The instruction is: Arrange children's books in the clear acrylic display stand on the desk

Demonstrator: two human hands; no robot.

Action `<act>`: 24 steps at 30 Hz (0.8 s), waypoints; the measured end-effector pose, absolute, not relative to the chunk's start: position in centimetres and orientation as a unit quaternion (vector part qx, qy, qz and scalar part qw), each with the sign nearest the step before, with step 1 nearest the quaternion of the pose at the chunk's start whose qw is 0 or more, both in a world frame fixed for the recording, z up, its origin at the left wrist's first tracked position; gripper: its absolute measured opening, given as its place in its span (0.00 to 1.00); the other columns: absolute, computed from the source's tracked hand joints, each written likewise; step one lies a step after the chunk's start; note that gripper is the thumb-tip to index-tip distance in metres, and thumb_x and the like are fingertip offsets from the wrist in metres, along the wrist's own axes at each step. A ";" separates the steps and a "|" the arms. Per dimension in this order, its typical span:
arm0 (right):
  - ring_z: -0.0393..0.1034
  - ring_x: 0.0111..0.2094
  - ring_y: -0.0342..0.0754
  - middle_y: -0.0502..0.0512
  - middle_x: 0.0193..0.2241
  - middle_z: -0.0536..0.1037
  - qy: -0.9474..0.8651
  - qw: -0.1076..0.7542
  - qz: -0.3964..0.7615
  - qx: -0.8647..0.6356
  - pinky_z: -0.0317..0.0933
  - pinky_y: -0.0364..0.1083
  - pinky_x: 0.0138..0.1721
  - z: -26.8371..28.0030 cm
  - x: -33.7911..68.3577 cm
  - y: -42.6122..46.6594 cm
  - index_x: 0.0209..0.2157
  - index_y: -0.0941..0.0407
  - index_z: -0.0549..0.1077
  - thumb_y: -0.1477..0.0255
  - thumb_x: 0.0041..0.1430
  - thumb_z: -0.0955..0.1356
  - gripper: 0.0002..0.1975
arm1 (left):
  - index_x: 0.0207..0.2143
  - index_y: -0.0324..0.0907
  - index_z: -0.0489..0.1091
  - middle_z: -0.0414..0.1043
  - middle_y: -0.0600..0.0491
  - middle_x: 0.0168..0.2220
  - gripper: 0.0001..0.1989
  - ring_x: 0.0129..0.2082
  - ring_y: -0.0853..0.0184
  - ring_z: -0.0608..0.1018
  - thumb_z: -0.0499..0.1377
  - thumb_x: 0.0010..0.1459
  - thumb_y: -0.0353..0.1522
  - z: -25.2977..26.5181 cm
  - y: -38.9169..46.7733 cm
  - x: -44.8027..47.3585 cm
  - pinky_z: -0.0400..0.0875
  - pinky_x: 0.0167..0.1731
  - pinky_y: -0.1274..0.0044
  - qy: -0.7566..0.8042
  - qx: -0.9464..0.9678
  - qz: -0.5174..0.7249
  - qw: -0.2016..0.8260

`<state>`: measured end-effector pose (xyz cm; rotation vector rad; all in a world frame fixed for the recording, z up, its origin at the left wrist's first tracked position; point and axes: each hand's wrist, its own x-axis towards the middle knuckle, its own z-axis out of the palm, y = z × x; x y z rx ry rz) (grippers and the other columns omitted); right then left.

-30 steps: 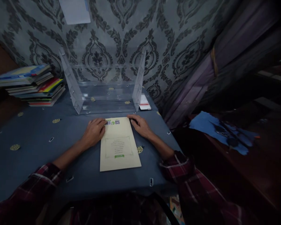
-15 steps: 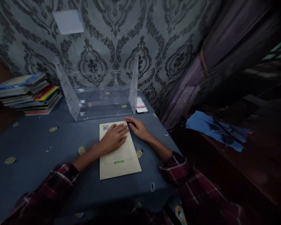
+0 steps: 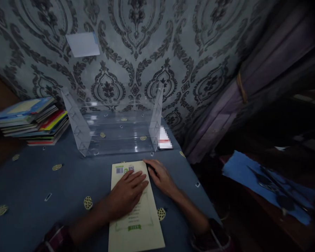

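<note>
**Left palm now flat across the cream booklet, right hand parked at the corner**

So, a second ago the left hand (image 3: 130, 194) was up at the booklet's far left edge; now it's laid across the middle, fingers stretched out side by side. Half a second ago those fingers covered the QR code, and now it peeks out again next to the barcode. The right hand (image 3: 161, 176) has barely budged, forefinger at the far right corner. The view's tipped too, so everything sits lower.

Grip check: the left is spread flat on top, not wrapped around anything. The right has a narrow gap between thumb and forefinger; can't tell if it's pinching the corner.

The booklet (image 3: 136, 241) is a smooth, pale rectangle with a green ribbon print toward its near end, lying on the near middle of the counter (image 3: 68, 196), which has a dark blue covering with yellow spotted prints. Beyond it stands a see-through plastic rack (image 3: 80, 140) with slanted sides. Far left, there's a messy stack of books (image 3: 44, 120). The wallpaper (image 3: 136, 21) behind is grey damask, all swirly leaves. On the right, a folded purple curtain (image 3: 223, 112) and a crinkly-edged blue cloth (image 3: 241, 168).
</note>
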<state>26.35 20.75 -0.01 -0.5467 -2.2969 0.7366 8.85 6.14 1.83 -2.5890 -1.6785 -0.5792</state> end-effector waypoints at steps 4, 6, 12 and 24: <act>0.76 0.51 0.54 0.61 0.49 0.81 -0.882 0.333 0.268 -0.199 0.72 0.58 0.54 -0.4 26.3 21.1 0.57 0.54 0.73 0.75 0.69 0.61 0.18 | 0.62 0.45 0.68 0.71 0.47 0.63 0.20 0.66 0.60 0.70 0.49 0.71 0.31 2.0 6.4 8.6 0.65 0.65 0.59 -0.530 -0.827 -0.189 -0.006; 0.76 0.52 0.55 0.62 0.50 0.81 -0.886 0.332 0.260 -0.194 0.71 0.59 0.55 -0.7 26.1 21.3 0.57 0.54 0.73 0.75 0.69 0.62 0.18 | 0.62 0.46 0.68 0.71 0.47 0.63 0.20 0.66 0.60 0.70 0.50 0.71 0.31 2.3 6.5 8.4 0.64 0.65 0.59 -0.527 -0.828 -0.190 -0.016; 0.75 0.51 0.55 0.63 0.49 0.81 -0.890 0.321 0.255 -0.199 0.70 0.58 0.54 -0.9 25.5 22.0 0.53 0.57 0.75 0.76 0.64 0.64 0.18 | 0.61 0.46 0.69 0.72 0.46 0.62 0.20 0.66 0.60 0.70 0.49 0.71 0.31 2.7 6.6 8.2 0.64 0.64 0.58 -0.527 -0.827 -0.197 -0.016; 0.76 0.49 0.55 0.61 0.47 0.82 -0.888 0.310 0.265 -0.212 0.69 0.56 0.53 -0.4 24.6 22.7 0.50 0.57 0.78 0.75 0.60 0.65 0.17 | 0.55 0.42 0.73 0.76 0.45 0.57 0.17 0.60 0.60 0.75 0.51 0.69 0.28 3.1 7.3 8.7 0.67 0.61 0.61 -0.537 -0.819 -0.199 0.005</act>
